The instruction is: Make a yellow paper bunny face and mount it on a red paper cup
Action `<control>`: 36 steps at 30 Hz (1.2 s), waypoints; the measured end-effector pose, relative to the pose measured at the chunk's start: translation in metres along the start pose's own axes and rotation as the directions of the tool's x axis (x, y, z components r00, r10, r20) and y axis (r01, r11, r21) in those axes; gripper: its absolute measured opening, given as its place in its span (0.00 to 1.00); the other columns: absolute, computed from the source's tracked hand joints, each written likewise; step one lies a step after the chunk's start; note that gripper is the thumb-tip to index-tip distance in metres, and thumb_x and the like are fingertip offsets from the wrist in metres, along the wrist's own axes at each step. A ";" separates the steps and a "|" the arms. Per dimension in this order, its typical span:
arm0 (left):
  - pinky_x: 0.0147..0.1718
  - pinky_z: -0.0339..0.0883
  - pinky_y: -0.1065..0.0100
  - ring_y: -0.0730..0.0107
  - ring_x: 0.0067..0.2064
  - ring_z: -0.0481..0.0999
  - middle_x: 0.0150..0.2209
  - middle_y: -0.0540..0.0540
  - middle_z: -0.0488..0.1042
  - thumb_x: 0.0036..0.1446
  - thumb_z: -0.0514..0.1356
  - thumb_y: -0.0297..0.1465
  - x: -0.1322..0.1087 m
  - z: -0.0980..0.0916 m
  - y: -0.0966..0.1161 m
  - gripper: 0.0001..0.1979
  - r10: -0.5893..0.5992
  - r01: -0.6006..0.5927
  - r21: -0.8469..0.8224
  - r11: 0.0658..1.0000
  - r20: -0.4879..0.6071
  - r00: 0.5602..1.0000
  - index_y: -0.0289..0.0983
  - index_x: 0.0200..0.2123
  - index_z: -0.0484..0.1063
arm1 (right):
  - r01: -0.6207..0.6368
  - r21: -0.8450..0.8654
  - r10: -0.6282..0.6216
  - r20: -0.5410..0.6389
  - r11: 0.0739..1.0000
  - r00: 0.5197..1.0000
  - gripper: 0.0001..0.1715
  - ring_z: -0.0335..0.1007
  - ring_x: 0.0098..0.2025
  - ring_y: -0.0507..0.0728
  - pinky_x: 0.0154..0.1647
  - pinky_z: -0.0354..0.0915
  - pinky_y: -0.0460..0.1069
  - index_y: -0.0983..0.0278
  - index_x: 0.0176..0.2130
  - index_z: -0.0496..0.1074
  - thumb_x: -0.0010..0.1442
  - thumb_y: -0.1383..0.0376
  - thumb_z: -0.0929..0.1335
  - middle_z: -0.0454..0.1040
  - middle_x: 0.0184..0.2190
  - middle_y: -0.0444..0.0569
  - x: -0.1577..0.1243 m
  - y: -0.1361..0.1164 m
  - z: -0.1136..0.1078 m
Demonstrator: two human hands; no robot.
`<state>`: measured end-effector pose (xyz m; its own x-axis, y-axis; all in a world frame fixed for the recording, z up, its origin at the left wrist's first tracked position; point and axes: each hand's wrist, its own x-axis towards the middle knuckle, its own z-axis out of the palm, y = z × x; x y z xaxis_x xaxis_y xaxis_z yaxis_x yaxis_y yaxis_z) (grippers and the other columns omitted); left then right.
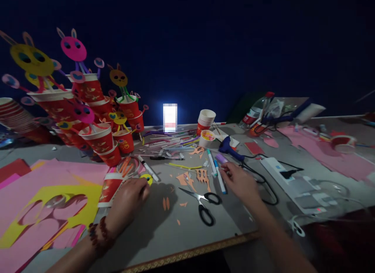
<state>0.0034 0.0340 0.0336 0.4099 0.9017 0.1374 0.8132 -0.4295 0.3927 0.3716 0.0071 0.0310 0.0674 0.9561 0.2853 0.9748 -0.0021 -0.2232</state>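
My left hand (131,198), with a beaded bracelet at the wrist, has its fingers curled around the edge of a small yellow paper face (148,178); the hand hides part of it. A red paper cup (110,189) lies tilted beside that hand. Over the markers, my right hand (238,181) has its fingers bent but apart, close to a purple cylinder (222,158). Under its fingertips lies a blue-capped marker (220,178), next to a teal-ended marker (212,162). Black-handled scissors (202,200) rest partly spread between my hands, near orange paper scraps (202,178).
Stacked red cups with paper rabbit figures (98,136) stand at left, behind pink and yellow paper sheets (88,210). A blue glue gun (231,148) with a cord, a power strip (288,187) and a bottle (253,113) are at right. The table's edge (190,254) runs in front.
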 end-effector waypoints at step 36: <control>0.27 0.58 0.67 0.66 0.28 0.71 0.27 0.48 0.73 0.69 0.41 0.46 -0.041 0.033 0.035 0.23 0.475 -0.496 -0.277 0.823 -0.143 0.868 0.38 0.32 0.65 | -0.303 0.892 -0.253 0.395 0.335 0.883 0.13 0.61 0.25 0.50 0.26 0.58 0.44 0.63 0.32 0.71 0.61 0.56 0.69 0.67 0.23 0.41 -0.064 -0.150 0.007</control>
<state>0.0284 -0.0192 0.0118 0.6831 0.5862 0.4356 0.3519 -0.7868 0.5071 0.2196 -0.0514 0.0397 -0.2711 0.9607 -0.0596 0.1167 -0.0287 -0.9928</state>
